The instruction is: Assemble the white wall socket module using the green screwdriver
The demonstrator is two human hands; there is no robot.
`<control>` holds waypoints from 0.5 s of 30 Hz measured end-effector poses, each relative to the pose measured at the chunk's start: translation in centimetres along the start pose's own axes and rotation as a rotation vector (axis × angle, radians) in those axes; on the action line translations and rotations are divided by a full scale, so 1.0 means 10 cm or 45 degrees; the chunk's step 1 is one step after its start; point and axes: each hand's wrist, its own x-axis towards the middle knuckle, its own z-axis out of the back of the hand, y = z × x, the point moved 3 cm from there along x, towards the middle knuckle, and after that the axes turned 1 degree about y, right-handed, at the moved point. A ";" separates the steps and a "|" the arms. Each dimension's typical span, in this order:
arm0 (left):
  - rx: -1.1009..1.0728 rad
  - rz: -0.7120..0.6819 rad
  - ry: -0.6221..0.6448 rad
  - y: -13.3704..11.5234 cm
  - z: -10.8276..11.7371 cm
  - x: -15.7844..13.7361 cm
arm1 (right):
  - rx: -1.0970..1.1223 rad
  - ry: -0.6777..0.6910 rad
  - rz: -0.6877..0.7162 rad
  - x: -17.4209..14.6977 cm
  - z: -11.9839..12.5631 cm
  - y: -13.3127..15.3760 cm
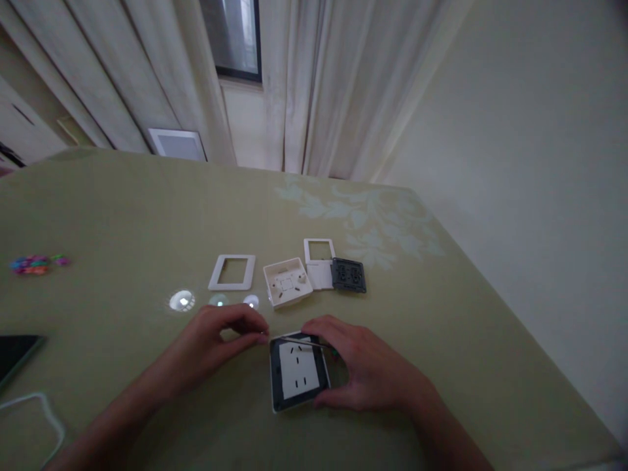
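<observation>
Black-and-white socket (pixel 290 376) gripped from right by right hand (pixel 362 365), slim metal rod (pixel 304 342) across its far end; left hand (pixel 209 337) near corner, fingertips almost together, cannot tell if pinching anything.

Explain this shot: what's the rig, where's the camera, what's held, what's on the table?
There's no machine, just a person working bare-handed. The one picture comes from a camera on their head, looking forward and down. The right hand grips a socket, a thin rod under its fingers. The left hand pinches beside the socket's corner; what, if anything, is unclear. On the table beyond: a big frame, a small frame, a box, a plate and a dark insert; left, coloured bits.
</observation>
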 end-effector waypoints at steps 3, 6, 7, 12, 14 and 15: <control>-0.076 -0.093 -0.005 -0.05 -0.05 -0.02 | -0.007 0.001 0.006 0.00 -0.01 -0.01; -0.138 -0.214 0.051 -0.06 -0.15 -0.03 | -0.008 -0.006 0.012 0.00 -0.01 -0.02; -0.142 -0.247 0.063 -0.06 -0.17 -0.03 | -0.007 -0.009 0.016 0.00 -0.02 -0.02; -0.089 -0.310 0.114 -0.05 -0.23 -0.01 | -0.015 -0.001 0.013 0.00 -0.02 -0.02; -0.064 -0.319 0.134 -0.06 -0.24 -0.01 | -0.014 0.002 0.010 0.00 -0.01 -0.01; -0.045 -0.314 0.139 -0.07 -0.24 -0.01 | -0.014 0.001 0.012 0.00 -0.01 -0.01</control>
